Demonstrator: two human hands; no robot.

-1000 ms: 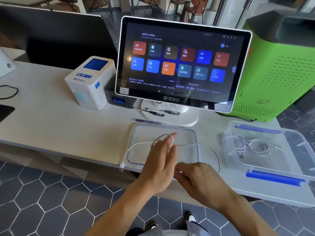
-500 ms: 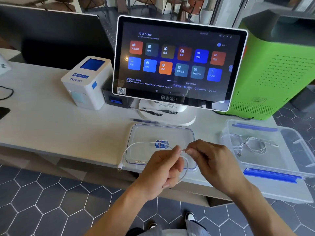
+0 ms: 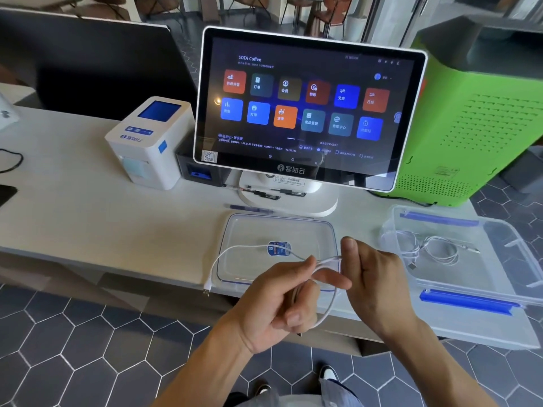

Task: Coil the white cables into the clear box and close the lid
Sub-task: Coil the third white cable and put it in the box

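Both hands, left hand (image 3: 282,301) and right hand (image 3: 373,277), now pinch a larger white cable (image 3: 235,248) loop.

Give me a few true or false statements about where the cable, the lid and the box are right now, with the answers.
1. Both hands, left hand and right hand, hold the white cable. True.
2. The clear box is empty. False: a coiled white cable already lies in it.
3. The lid is on the box. False: it lies flat on the counter, left of the box.
4. The cable's free plug hangs past the counter edge. True.
5. A pen lies behind the lid. True.
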